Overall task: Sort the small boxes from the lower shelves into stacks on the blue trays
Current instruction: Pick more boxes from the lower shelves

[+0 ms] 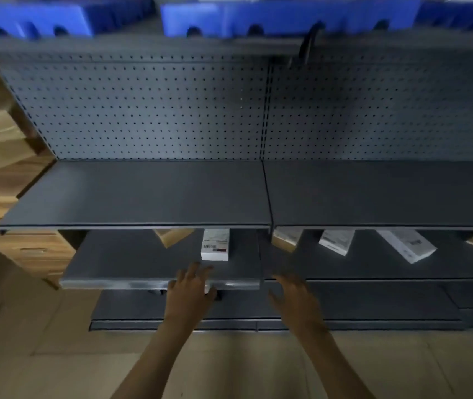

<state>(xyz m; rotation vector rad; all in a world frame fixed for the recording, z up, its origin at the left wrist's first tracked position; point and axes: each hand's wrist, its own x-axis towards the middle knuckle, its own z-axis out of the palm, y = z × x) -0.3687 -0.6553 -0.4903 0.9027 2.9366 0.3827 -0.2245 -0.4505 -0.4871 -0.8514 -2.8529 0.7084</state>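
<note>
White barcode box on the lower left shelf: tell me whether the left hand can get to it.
Probably yes: the left hand hovers open just before the white barcode box, nothing between them.

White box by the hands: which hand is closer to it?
Left. The left hand is just in front of the white box, not touching; the right hand is farther off to its right.

A: Shop, or store room?
B: Store room of a shop, most likely. Grey metal shelves (137, 194) in tiers, straight ahead of the left hand (192, 289) and right hand (295, 298).
A: Behind those?
B: Pegboard (149, 110), up beyond both hands, with a slotted upright (265, 110).
A: More?
B: Barcoded box (215, 244) just past the left hand; blue trays (272, 18) high above them; wooden drawers (28, 249) far left of the left hand; tiled floor (57, 370) beneath both.
</note>
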